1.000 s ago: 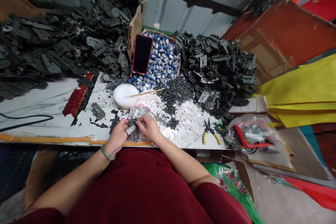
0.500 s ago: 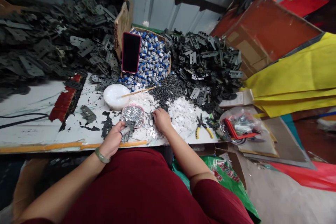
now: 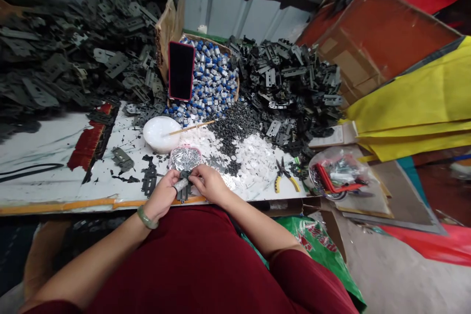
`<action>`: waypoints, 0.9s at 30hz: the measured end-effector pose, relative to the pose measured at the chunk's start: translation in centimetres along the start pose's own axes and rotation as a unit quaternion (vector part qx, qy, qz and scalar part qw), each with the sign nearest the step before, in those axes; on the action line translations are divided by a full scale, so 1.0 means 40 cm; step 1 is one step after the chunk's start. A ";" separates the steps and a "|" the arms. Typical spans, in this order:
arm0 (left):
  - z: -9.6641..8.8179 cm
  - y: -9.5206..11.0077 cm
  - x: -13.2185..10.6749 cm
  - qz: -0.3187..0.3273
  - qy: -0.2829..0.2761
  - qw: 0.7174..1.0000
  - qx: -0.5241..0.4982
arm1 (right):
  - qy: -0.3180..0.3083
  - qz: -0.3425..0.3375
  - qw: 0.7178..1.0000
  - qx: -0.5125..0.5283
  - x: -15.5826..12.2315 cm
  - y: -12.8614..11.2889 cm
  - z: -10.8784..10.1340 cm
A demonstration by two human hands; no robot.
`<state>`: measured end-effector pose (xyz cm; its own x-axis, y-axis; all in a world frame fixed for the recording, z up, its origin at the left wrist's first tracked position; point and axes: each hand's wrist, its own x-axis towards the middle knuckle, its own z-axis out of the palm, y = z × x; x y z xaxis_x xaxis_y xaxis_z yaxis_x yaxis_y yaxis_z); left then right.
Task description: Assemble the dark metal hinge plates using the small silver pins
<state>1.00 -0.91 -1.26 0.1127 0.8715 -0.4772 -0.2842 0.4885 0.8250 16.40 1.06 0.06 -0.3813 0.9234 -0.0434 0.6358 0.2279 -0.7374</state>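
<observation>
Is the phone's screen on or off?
Off. The phone stands propped up in front of the pile of blue and silver parts, and its screen is plain black, with no picture or light.

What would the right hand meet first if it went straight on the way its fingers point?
The right hand points left at the dark metal part, which it pinches together with the left hand. Just beyond the part is probably the left thumb, though depth is unclear.

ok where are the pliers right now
In the head view the pliers lie on the table, off to the person's right, between the heap of white bits and the clear bag.
</observation>
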 end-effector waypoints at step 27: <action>0.011 -0.010 -0.003 -0.048 -0.023 0.999 0.003 | -0.073 -0.022 0.954 -0.290 0.034 0.183 -0.084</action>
<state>1.51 -1.20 -1.40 0.1835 0.8213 -0.5402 -0.2642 0.5705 0.7776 22.79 5.04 -3.15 -0.4782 0.8661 -0.1453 0.8655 0.4367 -0.2453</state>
